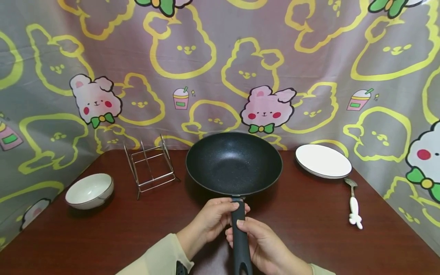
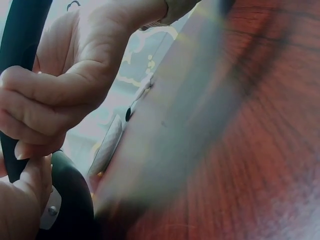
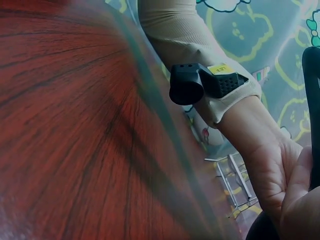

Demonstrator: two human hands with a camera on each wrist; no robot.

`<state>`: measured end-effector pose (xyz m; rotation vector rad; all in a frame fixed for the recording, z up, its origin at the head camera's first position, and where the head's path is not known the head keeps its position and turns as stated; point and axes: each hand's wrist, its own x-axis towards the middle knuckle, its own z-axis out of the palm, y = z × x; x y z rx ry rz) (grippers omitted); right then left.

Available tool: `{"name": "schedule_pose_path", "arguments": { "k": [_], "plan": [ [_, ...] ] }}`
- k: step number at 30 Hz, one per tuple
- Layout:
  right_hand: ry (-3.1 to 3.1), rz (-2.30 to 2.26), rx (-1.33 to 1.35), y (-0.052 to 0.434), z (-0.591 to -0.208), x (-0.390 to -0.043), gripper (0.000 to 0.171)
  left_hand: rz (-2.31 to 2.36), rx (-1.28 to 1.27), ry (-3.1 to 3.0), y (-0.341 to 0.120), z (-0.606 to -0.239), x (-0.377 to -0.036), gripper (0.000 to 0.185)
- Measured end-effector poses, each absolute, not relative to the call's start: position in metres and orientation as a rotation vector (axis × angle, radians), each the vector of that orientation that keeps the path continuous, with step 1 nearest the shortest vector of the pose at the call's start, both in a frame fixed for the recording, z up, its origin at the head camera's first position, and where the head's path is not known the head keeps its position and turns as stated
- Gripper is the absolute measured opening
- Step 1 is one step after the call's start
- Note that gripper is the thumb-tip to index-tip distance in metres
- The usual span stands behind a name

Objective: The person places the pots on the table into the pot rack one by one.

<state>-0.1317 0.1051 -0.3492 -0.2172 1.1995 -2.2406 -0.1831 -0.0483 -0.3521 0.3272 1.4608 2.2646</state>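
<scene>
On the head view I have a red-brown counter (image 1: 302, 214) under the fingers (image 1: 227, 207), streaked grain in both wrist views. Well left of the fingers: white bowl (image 1: 89, 193), dark rim. Left and beyond them, closer in: wire rack (image 1: 147, 159). Right and beyond, I note a white plate (image 1: 323, 161), dark-edged. Well right: utensil (image 1: 354, 206), metal head near the plate, white handle. Behind all: cloth (image 1: 220, 23) printed with yellow outlines, bow-tied rabbits, drink cups.

Two hands (image 1: 214, 217) (image 1: 261, 241), two light sleeves (image 1: 156, 255) (image 1: 320, 270), one black wok (image 1: 233, 164), one metal wire rack (image 1: 147, 160), one white bowl (image 1: 90, 191), one white plate (image 1: 323, 161), one white-handled utensil (image 1: 354, 206), one black wrist camera (image 3: 186, 86) and one reddish-brown desk (image 1: 302, 214).
</scene>
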Motion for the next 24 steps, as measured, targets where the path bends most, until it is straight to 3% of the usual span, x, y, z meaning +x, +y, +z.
{"name": "schedule_pose_path", "arguments": {
  "k": [24],
  "plan": [
    [1.236,-2.199,-0.241,0.1103,-0.3508,-0.1317,0.022,2.316,0.367,1.438,-0.0447,-0.3556,-0.1796,0.033]
  ]
}}
